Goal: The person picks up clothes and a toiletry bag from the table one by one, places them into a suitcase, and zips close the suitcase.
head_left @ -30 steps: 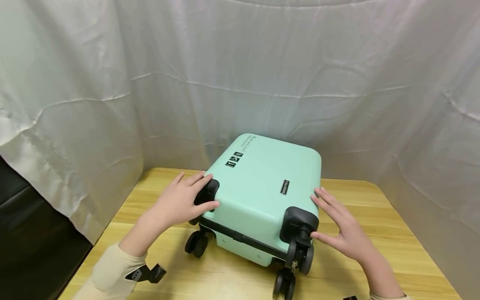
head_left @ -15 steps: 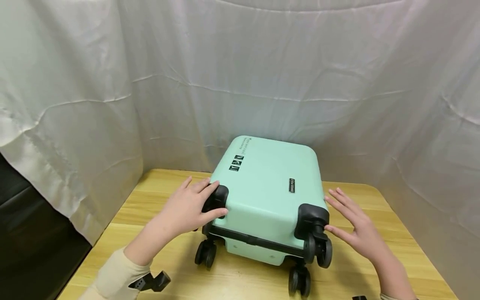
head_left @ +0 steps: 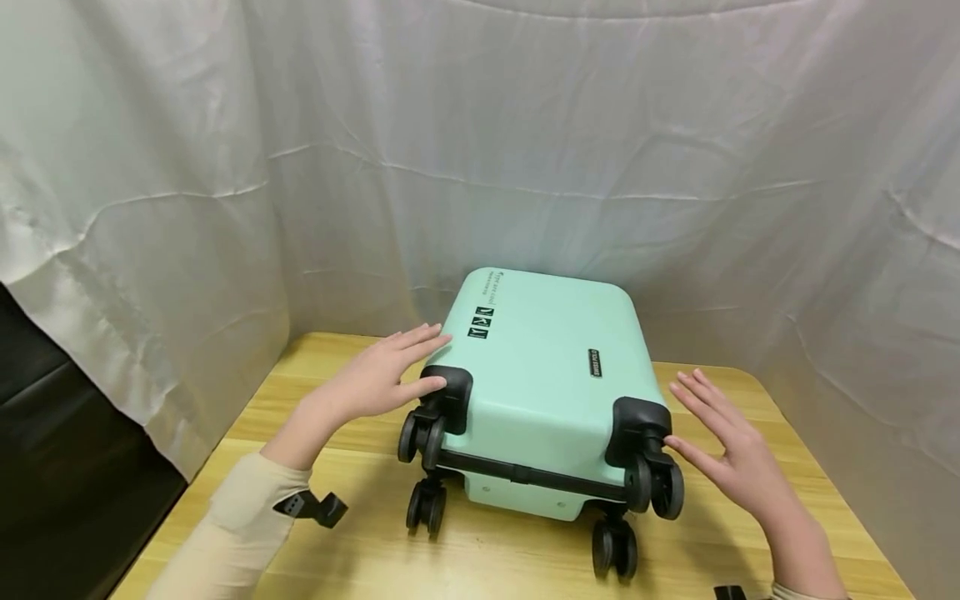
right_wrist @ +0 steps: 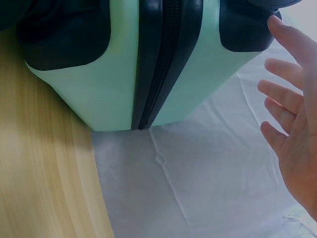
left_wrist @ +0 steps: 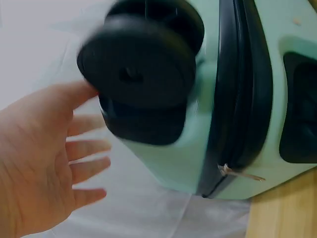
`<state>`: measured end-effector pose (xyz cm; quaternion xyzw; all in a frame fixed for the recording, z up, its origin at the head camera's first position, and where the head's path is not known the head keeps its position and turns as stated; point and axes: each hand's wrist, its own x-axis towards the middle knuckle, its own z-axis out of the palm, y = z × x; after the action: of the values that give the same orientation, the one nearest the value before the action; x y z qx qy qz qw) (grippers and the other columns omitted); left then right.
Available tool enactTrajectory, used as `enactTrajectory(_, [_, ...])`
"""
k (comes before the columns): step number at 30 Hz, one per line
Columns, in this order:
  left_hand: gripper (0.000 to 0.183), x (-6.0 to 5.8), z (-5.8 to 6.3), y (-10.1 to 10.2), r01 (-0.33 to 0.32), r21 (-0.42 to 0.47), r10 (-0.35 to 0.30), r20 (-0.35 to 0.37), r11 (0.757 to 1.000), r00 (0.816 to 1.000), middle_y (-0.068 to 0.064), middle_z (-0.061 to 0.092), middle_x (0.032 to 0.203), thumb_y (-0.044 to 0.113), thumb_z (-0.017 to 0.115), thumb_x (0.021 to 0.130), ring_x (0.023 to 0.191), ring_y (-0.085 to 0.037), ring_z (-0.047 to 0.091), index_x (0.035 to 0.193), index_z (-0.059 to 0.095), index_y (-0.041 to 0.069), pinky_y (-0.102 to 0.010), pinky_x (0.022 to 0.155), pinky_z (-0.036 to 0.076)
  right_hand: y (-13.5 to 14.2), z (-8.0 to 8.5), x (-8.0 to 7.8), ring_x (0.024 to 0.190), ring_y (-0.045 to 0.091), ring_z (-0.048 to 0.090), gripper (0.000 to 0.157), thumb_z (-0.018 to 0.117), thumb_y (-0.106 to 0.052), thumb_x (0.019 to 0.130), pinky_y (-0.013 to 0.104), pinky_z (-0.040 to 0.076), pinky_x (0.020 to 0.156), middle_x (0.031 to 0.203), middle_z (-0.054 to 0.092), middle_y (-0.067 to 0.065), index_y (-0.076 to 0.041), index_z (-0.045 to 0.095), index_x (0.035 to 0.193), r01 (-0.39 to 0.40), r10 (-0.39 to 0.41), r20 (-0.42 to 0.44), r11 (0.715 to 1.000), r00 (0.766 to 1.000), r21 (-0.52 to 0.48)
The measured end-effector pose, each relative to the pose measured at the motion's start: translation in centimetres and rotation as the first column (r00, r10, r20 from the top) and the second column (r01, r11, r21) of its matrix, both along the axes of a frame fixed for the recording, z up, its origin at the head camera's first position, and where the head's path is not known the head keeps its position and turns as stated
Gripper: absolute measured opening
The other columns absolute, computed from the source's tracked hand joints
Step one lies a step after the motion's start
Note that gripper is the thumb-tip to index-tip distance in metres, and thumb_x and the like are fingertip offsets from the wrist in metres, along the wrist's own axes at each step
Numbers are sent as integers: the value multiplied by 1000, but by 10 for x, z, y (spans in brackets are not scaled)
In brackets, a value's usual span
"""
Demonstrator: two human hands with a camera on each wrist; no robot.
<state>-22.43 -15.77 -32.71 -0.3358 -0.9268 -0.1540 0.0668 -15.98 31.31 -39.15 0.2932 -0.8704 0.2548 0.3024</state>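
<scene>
A mint-green suitcase (head_left: 547, 333) with black corner guards lies flat on the wooden table, its wheeled end toward me. My left hand (head_left: 375, 375) is beside the near left corner guard (head_left: 450, 396), fingers spread and straight; whether it touches the guard I cannot tell. On the other side, my right hand (head_left: 738, 454) has its fingers extended by the right corner guard (head_left: 637, 421), the thumb close to a black wheel (head_left: 663, 487). In the left wrist view a wheel (left_wrist: 138, 64) fills the upper middle. The right wrist view shows the zipper (right_wrist: 168, 54) along the suitcase's side.
Light wood tabletop (head_left: 510, 567) extends around the suitcase. A pale grey curtain (head_left: 540, 125) hangs behind and along both sides. Something black (head_left: 67, 450) shows at the lower left beside the table. Wrist-worn cameras are strapped to both forearms.
The suitcase has turned slightly and shifted to the right, so its wheeled end faces me more squarely. My left hand has lifted a little off its corner; my right hand has moved right.
</scene>
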Motion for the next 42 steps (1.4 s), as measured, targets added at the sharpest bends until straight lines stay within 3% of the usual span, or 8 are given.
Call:
enactTrajectory(4, [63, -8, -7, -1, 27, 7, -28, 53, 1000, 998, 0, 34, 158, 57, 45, 97, 149, -23, 27, 151, 37, 26, -50, 119, 27, 4, 1, -4, 148, 21, 30, 65, 78, -27, 81, 12, 18, 117, 151, 46, 8, -5, 55, 138, 1, -1, -13, 1000, 1000, -3])
enactTrajectory(7, [63, -8, -11, 2, 38, 19, -39, 66, 999, 997, 3, 37, 157, 59, 43, 97, 149, -19, 28, 150, 38, 25, -47, 119, 28, 7, 1, -4, 148, 19, 29, 65, 78, -25, 81, 11, 18, 117, 150, 47, 10, -6, 55, 138, 8, -8, -5, 1000, 1000, -10])
enactTrajectory(17, [65, 2, -13, 18, 15, 28, -16, 43, 999, 999, -1, 38, 156, 57, 49, 96, 146, -20, 34, 149, 41, 21, -45, 117, 33, 18, -3, -3, 149, 6, 23, 72, 80, -4, 74, 5, 15, 113, 153, 42, 1, -8, 53, 140, 92, -90, 53, 996, 995, -21])
enactTrajectory(27, [66, 7, -10, 32, 29, 24, -29, 13, 999, 999, -5, 43, 153, 57, 53, 94, 144, -20, 37, 146, 46, 18, -43, 115, 36, 30, -6, 0, 148, -2, 18, 70, 76, -6, 81, 1, 12, 108, 154, 36, -17, -19, 49, 144, 184, -177, 119, 982, 977, -50])
enactTrajectory(35, [66, 5, -13, 26, 34, 80, -37, 45, 996, 998, 0, 42, 154, 57, 56, 92, 146, -18, 35, 146, 46, 21, -44, 116, 35, 26, -15, 4, 144, -9, 20, 62, 72, -13, 86, 6, 11, 113, 152, 44, 1, -20, 50, 143, 238, -233, 125, 971, 964, -25])
enactTrajectory(39, [62, 6, -16, 18, 55, 101, -58, 32, 993, 998, 0, 43, 153, 53, 56, 94, 145, -19, 36, 147, 45, 23, -44, 116, 35, 25, -19, 9, 142, -12, 21, 59, 73, -10, 85, 3, 12, 109, 151, 44, -7, -16, 54, 140, 227, -221, 109, 973, 969, -43])
enactTrajectory(42, [58, 9, -19, 11, 97, 119, -95, -19, 988, 995, -2, 44, 153, 47, 57, 95, 143, -21, 40, 147, 45, 24, -45, 114, 37, 26, -21, 15, 140, -14, 23, 58, 72, -9, 85, 2, 13, 108, 150, 40, -17, -17, 55, 140, 225, -215, 124, 972, 969, -71])
